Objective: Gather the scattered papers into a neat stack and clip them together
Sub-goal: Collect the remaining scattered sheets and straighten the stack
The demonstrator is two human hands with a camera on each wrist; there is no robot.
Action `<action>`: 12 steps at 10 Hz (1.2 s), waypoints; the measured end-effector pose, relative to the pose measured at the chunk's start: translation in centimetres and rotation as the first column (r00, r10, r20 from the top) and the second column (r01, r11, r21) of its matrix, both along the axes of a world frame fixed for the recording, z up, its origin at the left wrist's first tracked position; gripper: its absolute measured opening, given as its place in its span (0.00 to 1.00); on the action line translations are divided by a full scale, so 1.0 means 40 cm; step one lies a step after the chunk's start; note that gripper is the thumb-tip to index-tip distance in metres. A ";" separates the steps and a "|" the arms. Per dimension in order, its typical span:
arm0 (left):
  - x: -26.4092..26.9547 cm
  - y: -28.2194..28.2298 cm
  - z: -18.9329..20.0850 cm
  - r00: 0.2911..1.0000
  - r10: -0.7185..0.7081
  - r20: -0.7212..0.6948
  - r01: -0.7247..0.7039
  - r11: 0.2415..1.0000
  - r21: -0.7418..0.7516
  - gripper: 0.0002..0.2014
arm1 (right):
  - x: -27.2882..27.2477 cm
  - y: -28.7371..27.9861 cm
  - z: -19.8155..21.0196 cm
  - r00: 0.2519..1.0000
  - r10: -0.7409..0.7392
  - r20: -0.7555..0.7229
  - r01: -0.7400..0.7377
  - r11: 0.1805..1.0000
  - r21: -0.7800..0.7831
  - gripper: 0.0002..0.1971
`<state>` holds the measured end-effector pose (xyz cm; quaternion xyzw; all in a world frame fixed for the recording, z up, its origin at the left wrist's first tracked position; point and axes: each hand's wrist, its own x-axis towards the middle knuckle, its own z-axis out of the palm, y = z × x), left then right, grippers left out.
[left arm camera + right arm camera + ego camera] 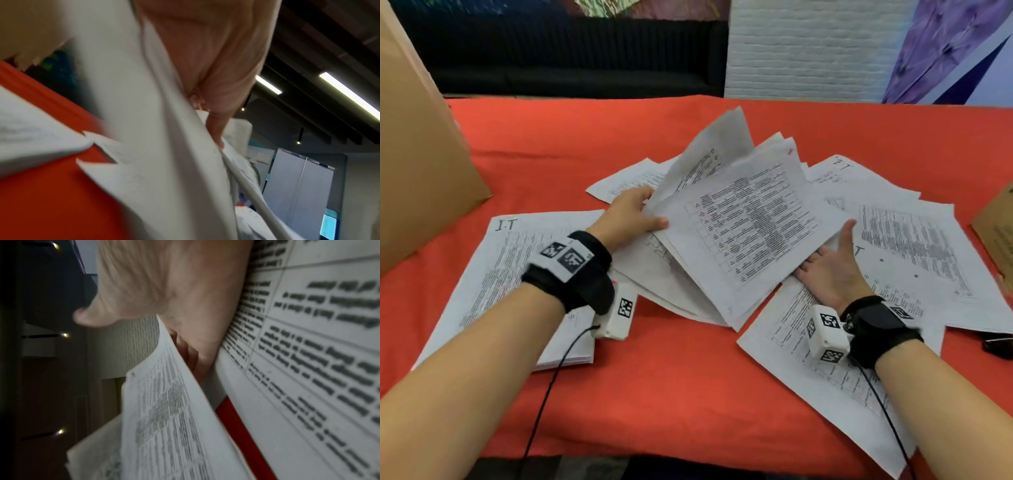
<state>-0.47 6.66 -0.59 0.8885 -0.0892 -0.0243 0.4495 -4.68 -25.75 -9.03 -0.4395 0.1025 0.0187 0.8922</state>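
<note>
Two hands meet the half-lifted paper bundle [750, 219] above the red counter [671, 377]: left hand [628, 216] pinching its 9 o'clock edge, fingers hidden; right hand [832, 270] flat, fingertips tucked under at 4 o'clock.

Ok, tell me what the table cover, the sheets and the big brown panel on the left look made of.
Table cover: likely cloth, matte orange-red, with soft ridges. Sheets: thin matte white paper, printed, bending where lifted. Brown panel: probably cardboard, dull, stiff and flat.
</note>
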 end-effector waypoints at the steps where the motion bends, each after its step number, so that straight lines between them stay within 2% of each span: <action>1: -0.010 -0.041 -0.042 0.996 -0.017 -0.084 0.015 1.000 -0.026 0.20 | 0.001 0.017 -0.004 0.999 0.024 -0.038 -0.028 0.993 -0.115 0.28; 2: -0.006 -0.051 -0.033 0.993 -0.068 -0.098 0.073 0.996 0.043 0.18 | 0.006 0.016 -0.020 0.999 0.015 -0.030 -0.020 0.982 -0.190 0.24; 3: 0.024 0.000 0.046 0.997 0.004 0.080 -0.012 0.995 0.100 0.11 | 0.013 0.005 -0.028 0.999 -0.027 -0.031 0.022 0.987 -0.157 0.22; 4: 0.056 0.076 0.130 0.952 0.134 0.274 -0.140 0.990 0.003 0.10 | 0.020 0.001 -0.036 0.997 -0.055 -0.052 0.047 0.989 -0.143 0.20; 5: 0.068 0.118 0.185 0.906 0.240 0.350 -0.148 0.951 -0.271 0.08 | 0.016 0.004 -0.031 0.999 -0.013 -0.034 0.005 0.976 -0.218 0.21; 6: 0.083 0.102 0.156 0.945 0.234 0.229 -0.124 0.903 -0.412 0.10 | 0.015 0.015 -0.022 0.999 0.044 -0.032 -0.052 0.943 -0.329 0.21; 7: 0.103 0.016 0.028 0.989 0.132 0.065 -0.109 0.954 -0.280 0.09 | 0.012 0.025 -0.015 0.998 0.055 -0.040 -0.067 0.886 -0.459 0.19; 8: 0.110 -0.081 -0.105 0.993 0.091 -0.071 -0.094 0.995 -0.035 0.16 | 0.007 0.029 -0.011 0.998 0.062 -0.019 -0.063 0.859 -0.508 0.14; 9: 0.070 -0.154 -0.162 0.974 0.118 -0.194 -0.089 0.985 0.150 0.11 | 0.003 0.036 0.001 0.998 0.034 -0.057 -0.057 0.873 -0.485 0.13; 10: 0.064 -0.197 -0.193 0.952 0.225 -0.208 -0.166 0.949 0.267 0.20 | 0.017 0.026 -0.005 0.998 0.002 -0.060 -0.024 0.923 -0.384 0.31; 11: 0.052 -0.240 -0.192 0.927 0.284 -0.244 -0.208 0.933 0.294 0.22 | 0.018 0.040 0.003 0.996 0.083 -0.046 -0.094 0.843 -0.529 0.36; 12: 0.053 -0.267 -0.202 0.903 0.289 -0.317 -0.244 0.954 0.177 0.24 | 0.029 0.052 -0.001 0.991 0.121 -0.058 -0.129 0.730 -0.672 0.31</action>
